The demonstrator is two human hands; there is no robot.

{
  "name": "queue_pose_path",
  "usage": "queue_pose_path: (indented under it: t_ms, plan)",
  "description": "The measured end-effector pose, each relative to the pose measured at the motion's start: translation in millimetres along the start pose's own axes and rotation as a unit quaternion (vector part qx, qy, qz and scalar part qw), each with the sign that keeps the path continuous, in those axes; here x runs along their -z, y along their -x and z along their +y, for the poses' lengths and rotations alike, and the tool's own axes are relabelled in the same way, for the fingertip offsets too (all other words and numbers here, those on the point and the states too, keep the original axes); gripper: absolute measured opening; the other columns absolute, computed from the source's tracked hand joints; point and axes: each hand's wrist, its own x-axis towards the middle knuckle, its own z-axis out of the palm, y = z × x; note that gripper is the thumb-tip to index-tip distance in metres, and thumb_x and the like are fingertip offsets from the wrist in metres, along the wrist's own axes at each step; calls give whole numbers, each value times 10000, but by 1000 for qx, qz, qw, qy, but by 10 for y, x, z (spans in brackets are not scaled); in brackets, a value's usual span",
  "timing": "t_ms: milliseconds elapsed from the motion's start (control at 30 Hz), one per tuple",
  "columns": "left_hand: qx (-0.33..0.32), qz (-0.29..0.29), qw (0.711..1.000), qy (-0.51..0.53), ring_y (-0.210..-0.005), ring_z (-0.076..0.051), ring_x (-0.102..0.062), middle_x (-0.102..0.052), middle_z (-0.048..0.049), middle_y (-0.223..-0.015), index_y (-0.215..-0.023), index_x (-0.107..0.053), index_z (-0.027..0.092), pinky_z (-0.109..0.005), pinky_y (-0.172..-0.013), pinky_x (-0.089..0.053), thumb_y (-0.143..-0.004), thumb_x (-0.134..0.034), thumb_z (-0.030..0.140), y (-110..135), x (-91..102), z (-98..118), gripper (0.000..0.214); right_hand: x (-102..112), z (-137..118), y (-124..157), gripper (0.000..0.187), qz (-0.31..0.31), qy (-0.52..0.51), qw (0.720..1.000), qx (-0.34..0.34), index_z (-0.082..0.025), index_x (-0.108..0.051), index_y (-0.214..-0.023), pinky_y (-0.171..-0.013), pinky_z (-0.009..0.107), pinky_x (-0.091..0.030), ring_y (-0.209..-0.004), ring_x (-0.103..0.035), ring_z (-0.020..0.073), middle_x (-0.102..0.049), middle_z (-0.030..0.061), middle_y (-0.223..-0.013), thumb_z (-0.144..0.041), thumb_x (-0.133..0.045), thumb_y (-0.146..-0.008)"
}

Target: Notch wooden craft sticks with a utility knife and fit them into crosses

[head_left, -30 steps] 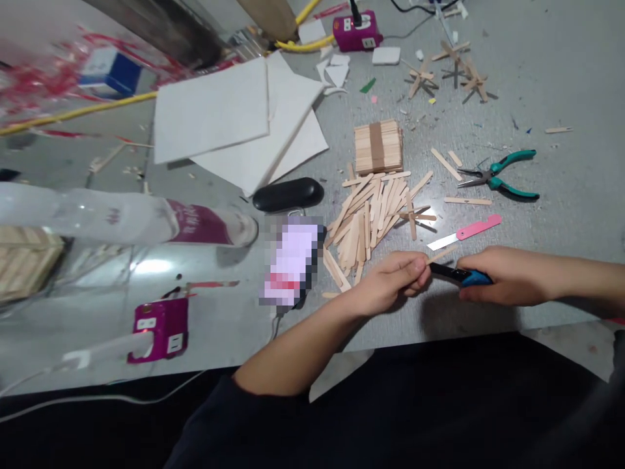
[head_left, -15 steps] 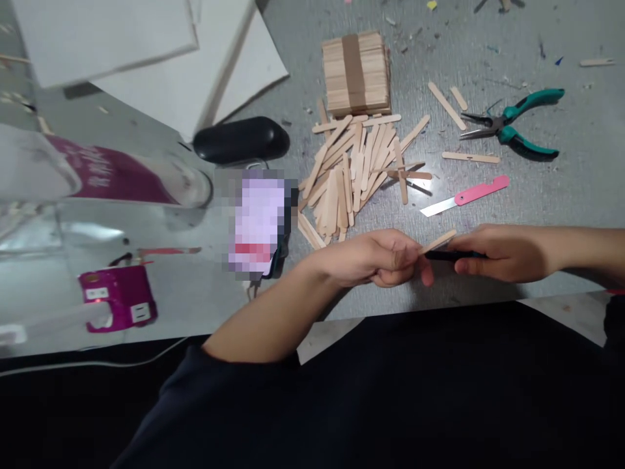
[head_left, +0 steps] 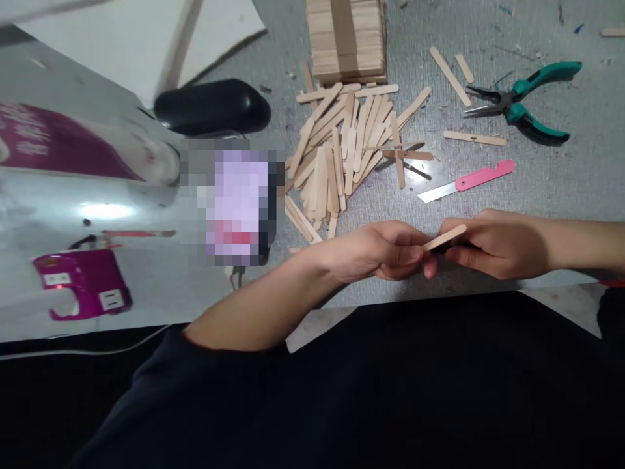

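My left hand point(head_left: 383, 252) pinches one end of a wooden craft stick point(head_left: 445, 238), whose free end tilts up to the right. My right hand point(head_left: 488, 244) is closed just beside it, around a slim black tool point(head_left: 442, 247); the fingers and the stick cover most of this tool, so its kind does not show. Above the hands on the table lies a pink folding knife point(head_left: 484, 176) with its blade out. Past it rest a notched craft stick point(head_left: 474, 138) and teal-handled needle-nose pliers point(head_left: 508, 104) with the jaws apart.
Loose craft sticks point(head_left: 336, 156) lie heaped left of the knife, below a banded bundle point(head_left: 366, 42). Further left are a blurred-out phone point(head_left: 241, 195), a black case point(head_left: 212, 106), a purple-labelled bottle point(head_left: 63, 140), a magenta device point(head_left: 83, 283) and white board point(head_left: 141, 42).
The view has shifted, so the table items sit higher and those at left further left. The stick in my left hand now overlaps my right fingers, and less of the black tool shows.
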Motion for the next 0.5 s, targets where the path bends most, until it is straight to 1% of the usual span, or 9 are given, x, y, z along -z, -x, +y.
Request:
queue_pose_path:
  t_ms: [100, 233, 300, 367, 433, 500]
  plan:
    - [9, 7, 1000, -3, -479, -75, -272, -417, 53, -584, -926, -795, 149, -248, -416, -161, -967, -878, 523, -9, -71, 19, 385, -23, -13, 10, 281, 7, 40, 999, -1, -242, -655, -1199, -619, 305, -350, -592, -547, 150, -645, -46, -730, -469, -490, -1211]
    - [4, 22, 1000, 4, -464, -76, -246, -405, 45, -575, -868, -786, 147, -258, -392, -123, -949, -866, 463, 6, -146, 36, 336, -51, -40, 35, 310, 22, 109, 993, 34, -229, -619, -1260, -586, 296, -270, -554, -453, 146, -589, -49, -720, -458, -412, -1232]
    - [-7, 23, 1000, 4, -449, -78, -244, -391, 48, -553, -844, -783, 148, -266, -394, -114, -956, -857, 471, 17, -162, 35, 350, -59, -74, 59, 302, 27, 143, 988, 47, -226, -619, -1297, -590, 300, -251, -560, -434, 140, -613, -36, -768, -408, -384, -1244]
    - [-17, 23, 1000, -7, -441, -82, -246, -383, 47, -536, -847, -805, 144, -277, -399, -114, -970, -844, 488, 22, -165, 32, 368, -66, -113, 90, 295, 30, 178, 982, 51, -234, -622, -1307, -601, 308, -248, -580, -447, 132, -666, -15, -861, -361, -362, -1253]
    - [-22, 23, 999, -23, -444, -93, -259, -378, 43, -525, -890, -843, 140, -287, -407, -133, -986, -827, 511, 20, -159, 34, 384, -79, -136, 122, 304, 36, 203, 977, 55, -242, -626, -1310, -606, 313, -250, -594, -468, 123, -707, 0, -951, -335, -341, -1257]
    - [-23, 21, 999, -32, -449, -104, -272, -379, 40, -524, -944, -869, 137, -295, -414, -154, -997, -810, 528, 17, -151, 41, 398, -97, -136, 150, 318, 44, 217, 973, 58, -242, -630, -1333, -601, 317, -250, -602, -487, 121, -720, 4, -985, -323, -331, -1259]
